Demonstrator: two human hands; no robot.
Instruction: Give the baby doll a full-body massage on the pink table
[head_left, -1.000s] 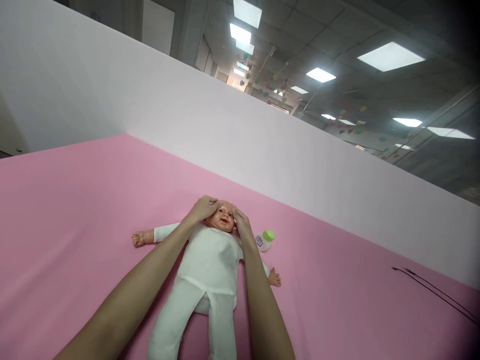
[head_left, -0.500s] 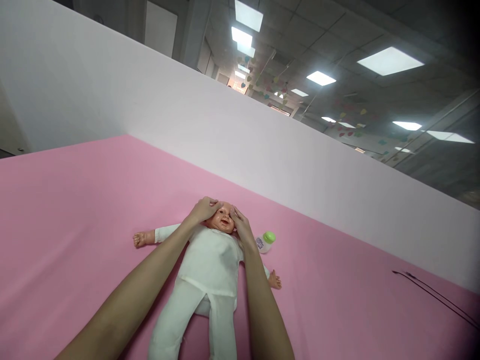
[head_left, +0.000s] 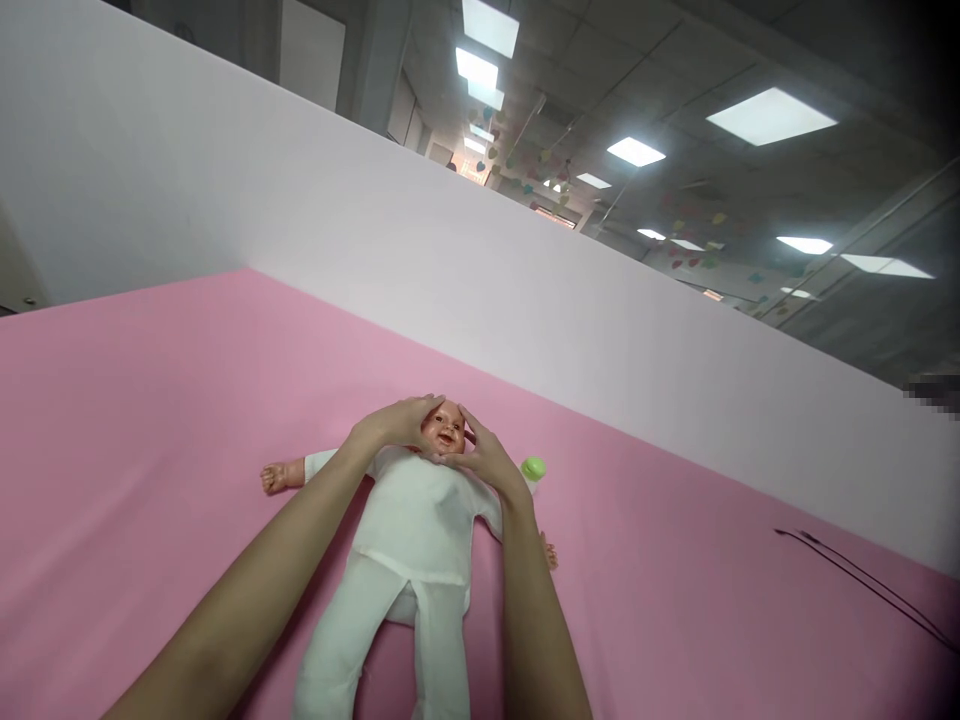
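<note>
A baby doll in a white top and trousers lies on its back, arms spread out to both sides. Its smiling face shows between my two hands. My left hand curves along the left side of the head, fingertips at the forehead and thumb by the chin. On the other side my right hand rests in the same way, thumb under the chin and fingers up by the temple. Both hands have thumb and fingers apart and touch the head without closing round it. My right wrist partly covers a small bottle with a green cap.
Pink cloth covers the table under the doll. A white partition runs along the back. Thin dark cords lie at the far right. Beyond the partition are ceiling lights and hanging coloured decorations.
Both thumbs have moved from the doll's forehead down to its chin, and the hands have opened wider around the face. My right forearm now hides more of the bottle.
</note>
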